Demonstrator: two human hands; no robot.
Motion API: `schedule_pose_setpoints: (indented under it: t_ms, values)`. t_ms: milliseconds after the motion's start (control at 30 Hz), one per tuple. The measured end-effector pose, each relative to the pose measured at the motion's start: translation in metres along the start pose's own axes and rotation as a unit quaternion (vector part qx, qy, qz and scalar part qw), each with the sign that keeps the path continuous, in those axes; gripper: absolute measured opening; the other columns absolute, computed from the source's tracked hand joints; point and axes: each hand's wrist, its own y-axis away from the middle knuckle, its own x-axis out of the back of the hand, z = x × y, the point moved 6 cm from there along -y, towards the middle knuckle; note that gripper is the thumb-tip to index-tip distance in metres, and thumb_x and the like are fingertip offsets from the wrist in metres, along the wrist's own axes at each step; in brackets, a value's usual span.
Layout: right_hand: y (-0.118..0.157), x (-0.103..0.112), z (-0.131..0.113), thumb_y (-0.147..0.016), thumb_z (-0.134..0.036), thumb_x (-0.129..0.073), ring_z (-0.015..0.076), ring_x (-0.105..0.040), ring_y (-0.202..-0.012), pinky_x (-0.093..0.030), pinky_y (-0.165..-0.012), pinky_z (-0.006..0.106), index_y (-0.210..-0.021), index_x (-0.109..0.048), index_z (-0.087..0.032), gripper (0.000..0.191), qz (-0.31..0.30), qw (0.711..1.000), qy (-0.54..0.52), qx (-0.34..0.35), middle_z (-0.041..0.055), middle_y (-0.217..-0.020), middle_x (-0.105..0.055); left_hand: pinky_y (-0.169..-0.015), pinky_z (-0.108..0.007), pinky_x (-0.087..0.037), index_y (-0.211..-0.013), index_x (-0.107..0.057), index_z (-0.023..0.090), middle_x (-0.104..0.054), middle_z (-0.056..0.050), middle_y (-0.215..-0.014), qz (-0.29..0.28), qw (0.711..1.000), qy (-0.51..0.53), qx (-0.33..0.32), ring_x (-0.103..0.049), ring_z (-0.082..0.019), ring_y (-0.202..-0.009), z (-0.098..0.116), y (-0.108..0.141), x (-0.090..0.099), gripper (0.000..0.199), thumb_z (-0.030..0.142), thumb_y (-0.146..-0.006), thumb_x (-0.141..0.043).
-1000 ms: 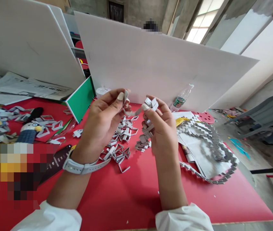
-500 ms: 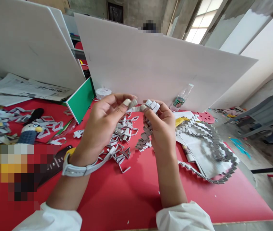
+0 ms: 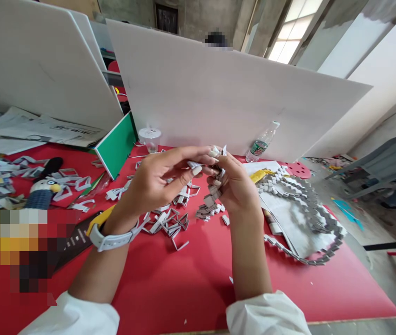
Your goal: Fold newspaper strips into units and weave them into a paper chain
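Head camera view: two bare hands meet above a red tabletop [image 3: 184, 288], working on a folded-paper chain [image 3: 210, 203]. The chain hangs from the right hand [image 3: 239, 188], whose fingers are curled closed around its upper end. The left hand [image 3: 157, 174] is almost closed, with a small folded piece [image 3: 193, 164] between thumb and fingers; whether that piece is joined to the chain is hidden. Nor can it be told whether the chain's lower end touches the tabletop.

Loose folded strips [image 3: 171, 221] lie below the left hand; a long zigzag chain [image 3: 318, 232] curves over papers beyond the right wrist. A plastic bottle [image 3: 262, 145] stands near the white partition [image 3: 218, 93].

The chain looks very light, flexible between links, slightly springy, and not slippery. Its folds could crush or slip apart under a hard pull. The best hold is probably a gentle pinch on the flat faces of the end links, with the hanging length supported.

Compared with half a second earlier, the left hand has turned and reached across, so its fingertips now overlap the right's, where a gap had separated them. More of the lidded cup [image 3: 151, 135] shows behind it.
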Motion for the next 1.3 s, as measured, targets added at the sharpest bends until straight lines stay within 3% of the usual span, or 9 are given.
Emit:
schedule_pose_setpoints:
  t_ms: [100,233,333,467,600,733,900,1000,1300]
  values:
    - [0.002,-0.005,0.000,-0.068,-0.026,-0.073,0.0049,-0.048,-0.055,-0.035,-0.043,0.016,-0.087,-0.068,-0.018,0.021,-0.024,0.999,0.022,-0.005,-0.0034,-0.069,-0.058,-0.081,-0.024,-0.063,-0.115,-0.065,0.026,-0.073,0.001,-0.107,0.063,0.997,0.036,-0.024,-0.071,-0.015,-0.095,-0.005,0.001,0.006,0.032,0.011,-0.087,-0.062]
    - [0.004,-0.010,0.003,-0.069,-0.027,-0.073,0.0048,-0.048,-0.051,-0.037,-0.042,0.016,-0.096,-0.068,-0.018,0.029,-0.046,0.999,0.029,-0.003,-0.0039,-0.067,-0.059,-0.065,-0.021,-0.062,-0.103,-0.069,0.026,-0.075,0.003,-0.095,0.103,0.991,0.073,-0.040,-0.072,-0.014,-0.085,-0.013,0.000,0.010,0.024,0.012,-0.083,-0.068]
    - [0.005,-0.012,0.010,-0.070,-0.029,-0.072,0.0050,-0.047,-0.048,-0.038,-0.042,0.017,-0.090,-0.067,-0.017,0.024,-0.051,0.998,0.025,-0.021,-0.0042,-0.062,-0.057,-0.068,-0.027,-0.060,-0.091,-0.071,0.026,-0.074,0.001,-0.086,0.076,0.993,0.059,-0.069,-0.071,-0.015,-0.081,-0.015,-0.004,0.008,0.016,0.015,-0.080,-0.071]
    - [0.005,-0.014,0.014,-0.076,-0.034,-0.070,0.0045,-0.047,-0.046,-0.038,-0.042,0.017,-0.082,-0.066,-0.017,0.019,-0.054,0.998,0.026,-0.024,-0.0045,-0.059,-0.055,-0.069,-0.030,-0.057,-0.091,-0.070,0.028,-0.072,-0.001,-0.088,0.033,0.993,0.055,-0.098,-0.068,-0.015,-0.084,-0.019,-0.007,0.002,0.018,0.013,-0.083,-0.067]
    - [0.007,-0.021,0.012,-0.077,-0.039,-0.071,0.0057,-0.051,-0.049,-0.039,-0.041,0.017,-0.093,-0.063,-0.019,0.026,-0.084,0.995,0.051,-0.010,-0.0032,-0.068,-0.058,-0.063,-0.028,-0.054,-0.087,-0.071,0.029,-0.067,0.002,-0.076,0.133,0.985,0.025,-0.103,-0.064,-0.013,-0.077,-0.012,-0.003,0.009,0.015,0.015,-0.081,-0.069]
    - [0.010,-0.026,0.008,-0.085,-0.047,-0.063,0.0072,-0.054,-0.054,-0.039,-0.040,0.018,-0.105,-0.061,-0.024,0.032,-0.104,0.993,0.043,0.026,-0.0002,-0.081,-0.061,-0.062,-0.028,-0.053,-0.091,-0.070,0.028,-0.070,0.003,-0.080,0.222,0.973,-0.048,-0.034,-0.064,-0.011,-0.070,0.004,0.004,0.020,0.010,0.022,-0.086,-0.065]
    - [0.010,-0.027,0.004,-0.092,-0.047,-0.050,0.0066,-0.050,-0.049,-0.036,-0.035,0.017,-0.105,-0.063,-0.026,0.028,-0.096,0.992,0.035,0.073,-0.0010,-0.077,-0.058,-0.052,-0.024,-0.046,-0.083,-0.070,0.023,-0.068,0.004,-0.068,0.147,0.964,-0.221,-0.029,-0.059,-0.009,-0.058,0.026,0.003,0.012,0.003,0.022,-0.082,-0.068]
    - [0.011,-0.026,0.003,-0.092,-0.048,-0.049,0.0067,-0.046,-0.047,-0.037,-0.035,0.018,-0.104,-0.064,-0.028,0.028,-0.082,0.992,0.047,0.080,-0.0016,-0.074,-0.057,-0.053,-0.022,-0.046,-0.080,-0.069,0.020,-0.069,0.003,-0.067,0.122,0.966,-0.226,-0.019,-0.059,-0.008,-0.057,0.028,0.003,0.007,0.003,0.018,-0.081,-0.066]
    - [0.016,-0.026,0.003,-0.090,-0.048,-0.052,0.0096,-0.049,-0.051,-0.039,-0.038,0.020,-0.102,-0.065,-0.028,0.027,-0.056,0.993,0.072,0.082,-0.0012,-0.071,-0.058,-0.054,-0.025,-0.048,-0.081,-0.068,0.022,-0.068,0.003,-0.067,0.147,0.968,-0.201,-0.006,-0.060,-0.010,-0.058,0.026,0.005,0.008,0.004,0.020,-0.083,-0.065]
